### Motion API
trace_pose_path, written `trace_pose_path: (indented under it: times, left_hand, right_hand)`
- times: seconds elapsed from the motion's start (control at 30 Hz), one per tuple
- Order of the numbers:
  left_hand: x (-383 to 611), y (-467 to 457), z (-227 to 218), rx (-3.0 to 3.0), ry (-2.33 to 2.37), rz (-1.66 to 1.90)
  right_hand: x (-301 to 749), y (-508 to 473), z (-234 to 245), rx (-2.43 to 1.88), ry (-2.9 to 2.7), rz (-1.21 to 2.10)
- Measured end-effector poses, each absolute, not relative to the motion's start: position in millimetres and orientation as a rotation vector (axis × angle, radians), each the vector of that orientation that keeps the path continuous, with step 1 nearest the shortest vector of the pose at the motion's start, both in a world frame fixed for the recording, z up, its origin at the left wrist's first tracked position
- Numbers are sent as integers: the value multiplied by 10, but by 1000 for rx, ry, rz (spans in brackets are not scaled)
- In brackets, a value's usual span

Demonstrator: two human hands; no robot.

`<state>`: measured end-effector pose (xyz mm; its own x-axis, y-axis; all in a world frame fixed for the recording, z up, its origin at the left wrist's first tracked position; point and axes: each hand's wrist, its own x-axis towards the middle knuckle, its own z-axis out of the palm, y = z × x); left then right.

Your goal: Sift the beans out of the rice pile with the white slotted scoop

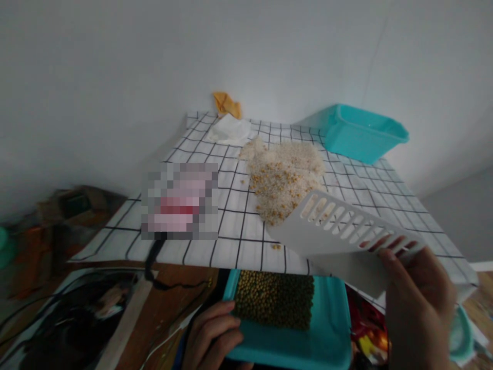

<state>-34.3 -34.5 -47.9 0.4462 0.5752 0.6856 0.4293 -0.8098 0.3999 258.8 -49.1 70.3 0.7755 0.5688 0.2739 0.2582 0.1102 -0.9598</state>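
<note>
My right hand [418, 303] grips a white slotted basket [339, 228], tilted on its side with its lower edge on the table next to a heap of rice mixed with yellow beans [283, 174]. My left hand [213, 336] holds the left rim of a teal tray [331, 334] below the table's front edge. A layer of green beans [275, 299] lies in that tray. The heap sits on a white tablecloth with a black grid [231, 226].
A teal tub [360, 132] stands at the back right of the table. A white cloth [229, 131] and an orange cloth [227, 104] lie at the back by the wall. Black cable [154, 262] hangs off the front edge. Clutter lies on the floor at left.
</note>
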Motion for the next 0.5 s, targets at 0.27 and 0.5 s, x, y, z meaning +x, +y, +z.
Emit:
trace_pose_path:
  times: [0.27,0.5]
  left_hand:
    - [-340,-344,-472,2522,880,1296]
    - [-355,-350,-498,2539,896,1299]
  right_hand:
    - [2589,-510,723,-1504,-690,304]
    - [2645,-635,766,-1555,-513,329]
